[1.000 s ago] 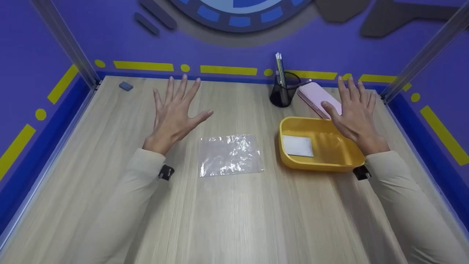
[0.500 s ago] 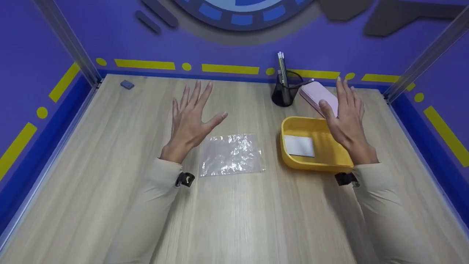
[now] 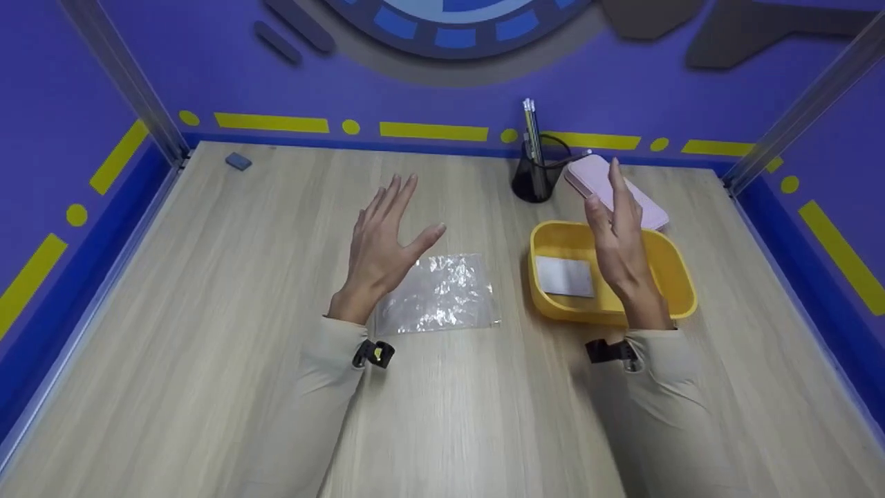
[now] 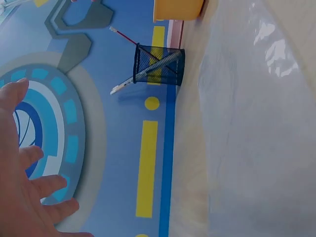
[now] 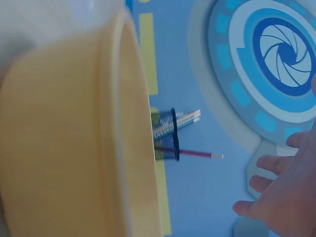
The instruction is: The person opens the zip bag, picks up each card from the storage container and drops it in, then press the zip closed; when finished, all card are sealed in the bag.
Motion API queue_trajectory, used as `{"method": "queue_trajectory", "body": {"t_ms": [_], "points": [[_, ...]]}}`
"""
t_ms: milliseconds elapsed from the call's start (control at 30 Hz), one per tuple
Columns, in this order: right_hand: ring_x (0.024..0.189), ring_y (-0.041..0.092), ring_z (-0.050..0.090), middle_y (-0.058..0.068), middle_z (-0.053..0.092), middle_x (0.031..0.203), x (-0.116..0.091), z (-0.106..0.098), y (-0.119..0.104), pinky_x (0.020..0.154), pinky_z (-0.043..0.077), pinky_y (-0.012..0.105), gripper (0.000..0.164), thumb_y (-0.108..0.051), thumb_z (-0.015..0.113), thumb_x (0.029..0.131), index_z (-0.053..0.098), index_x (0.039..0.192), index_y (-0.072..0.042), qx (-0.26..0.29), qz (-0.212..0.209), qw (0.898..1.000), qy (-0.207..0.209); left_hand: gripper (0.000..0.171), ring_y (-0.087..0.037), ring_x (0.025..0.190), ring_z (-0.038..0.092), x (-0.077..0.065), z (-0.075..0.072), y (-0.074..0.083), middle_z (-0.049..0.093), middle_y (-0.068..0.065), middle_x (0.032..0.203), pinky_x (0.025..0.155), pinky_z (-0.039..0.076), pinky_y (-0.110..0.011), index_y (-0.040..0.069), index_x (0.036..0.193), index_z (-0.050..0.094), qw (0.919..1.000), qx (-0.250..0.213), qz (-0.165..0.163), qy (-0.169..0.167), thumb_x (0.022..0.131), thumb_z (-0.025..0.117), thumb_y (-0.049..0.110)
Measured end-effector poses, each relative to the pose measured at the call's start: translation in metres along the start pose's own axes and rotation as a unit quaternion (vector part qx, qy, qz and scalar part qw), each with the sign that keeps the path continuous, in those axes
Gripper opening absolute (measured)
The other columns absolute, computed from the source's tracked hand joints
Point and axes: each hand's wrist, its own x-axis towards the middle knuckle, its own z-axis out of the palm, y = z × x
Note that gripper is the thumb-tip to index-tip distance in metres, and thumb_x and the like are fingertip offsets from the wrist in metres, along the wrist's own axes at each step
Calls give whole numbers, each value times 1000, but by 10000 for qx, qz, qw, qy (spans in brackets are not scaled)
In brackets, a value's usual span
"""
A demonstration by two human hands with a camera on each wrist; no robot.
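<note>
My left hand point(image 3: 382, 252) hovers by the left side of a clear plastic bag point(image 3: 449, 294), thumb spread away from the straight fingers, and holds nothing. The bag lies flat on the wooden table. Over the yellow bin point(image 3: 681, 294) is my right hand point(image 3: 620, 249), turned on edge with its fingers straight; nothing is in its grasp. A flat white rectangular piece point(image 3: 565, 277) lies inside the bin on the left. In the right wrist view the bin wall point(image 5: 59, 128) stands close, with the fingers point(image 5: 274, 165) apart from it.
A black mesh pen cup point(image 3: 536, 176) with several pencils stands at the back. Beside it, behind the bin, lies a pink case point(image 3: 646, 207). A small blue-grey block point(image 3: 238, 161) sits at the far left corner. Purple walls point(image 3: 415, 90) enclose the table.
My left hand has moved right and nearer, now partly overlapping the bag in view. My right hand has shifted left over the bin and turned on edge. The objects stay put.
</note>
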Motion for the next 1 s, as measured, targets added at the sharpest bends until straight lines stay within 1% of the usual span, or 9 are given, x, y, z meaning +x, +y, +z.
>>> {"method": "queue_trajectory", "body": {"t_ms": [133,233,333,500,600,700,767,867,1000], "points": [[160,24,18,1,19,175,-3,16,-3,129,15,51,72,-52,44,110,16,171,-27,626,-32,9980,-67,88,-32,159,25,-1,6,0,24,-4,174,123,23,-64,22,168,33,9994,-330,-64,-7,96,57,65],[160,22,21,0,22,175,-4,27,-5,128,19,49,72,-50,44,110,17,171,-26,900,18,9958,-175,86,-31,157,28,-2,10,-2,27,-2,173,121,27,-64,20,167,36,9982,-586,-144,-4,96,59,64],[157,23,29,3,29,172,-6,37,-7,127,23,50,70,-47,47,110,22,171,-24,1026,85,9944,-251,85,-30,157,30,-3,11,-3,30,-1,172,122,27,-61,19,166,37,9966,-797,-198,-35,96,61,62],[146,22,45,8,48,161,-9,50,-5,124,31,47,64,-36,57,110,37,165,-13,1293,129,9906,-428,84,-26,156,31,-2,14,-6,34,-3,171,125,25,-55,16,165,40,9941,-1070,-143,-114,96,66,56],[140,21,53,8,56,153,-11,57,-1,121,38,45,60,-29,65,108,45,160,-8,1365,162,9889,-565,82,-26,155,34,1,17,-9,39,-6,168,125,27,-50,13,163,43,9924,-1215,-39,-181,96,71,51],[136,22,57,8,60,149,-14,64,3,117,43,44,58,-25,70,105,51,156,-7,1333,206,9884,-697,79,-27,150,42,4,21,-12,44,-8,165,123,32,-45,12,161,46,9908,-1323,32,-272,96,76,44],[134,23,59,8,61,147,-15,69,3,115,45,43,56,-24,73,103,54,154,-7,1282,265,9881,-810,77,-30,146,47,5,23,-14,47,-9,163,120,38,-46,10,159,48,9896,-1402,59,-313,95,79,39],[132,23,61,9,62,146,-15,76,1,113,48,42,53,-22,74,103,57,151,-8,1163,403,9871,-1023,74,-33,140,54,6,26,-18,51,-11,159,114,46,-50,9,157,51,9878,-1515,2,-373,94,82,32],[129,27,63,17,63,144,-14,86,-4,112,49,43,50,-13,74,101,59,148,-5,929,550,9860,-1275,68,-36,134,59,8,27,-21,56,-13,153,108,51,-52,7,153,56,9832,-1765,-100,-448,93,85,22]]}}
